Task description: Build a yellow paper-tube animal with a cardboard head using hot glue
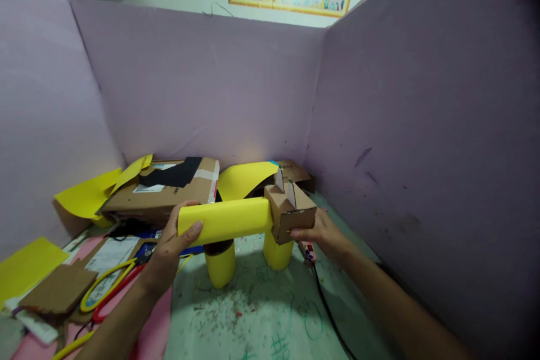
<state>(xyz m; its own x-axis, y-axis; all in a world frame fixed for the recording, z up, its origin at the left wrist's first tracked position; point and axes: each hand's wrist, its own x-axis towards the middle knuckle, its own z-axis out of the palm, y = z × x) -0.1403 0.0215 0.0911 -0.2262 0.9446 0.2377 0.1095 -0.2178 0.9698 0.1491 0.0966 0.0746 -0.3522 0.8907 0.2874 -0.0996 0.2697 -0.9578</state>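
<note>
My left hand point(171, 244) is closed around the left end of a long yellow paper-covered tube point(225, 219). At the tube's right end sits a small brown cardboard box point(293, 214) with two upright pointed flaps on top, like ears. My right hand point(318, 230) grips this box at its lower right corner, thumb in front and fingers hidden behind. Below the tube stand a yellow cylinder point(221, 267) with a dark open top and a second yellow cylinder point(278, 252) under the box. I cannot tell whether these cylinders touch what I hold.
A large cardboard box point(169, 197) and yellow sheets point(244, 177) lie at the back. Scissors with yellow and red handles point(120, 287) and cardboard scraps point(59, 289) lie left. A black cable point(327, 304) runs right. Purple panels point(202, 84) enclose the table point(236, 332).
</note>
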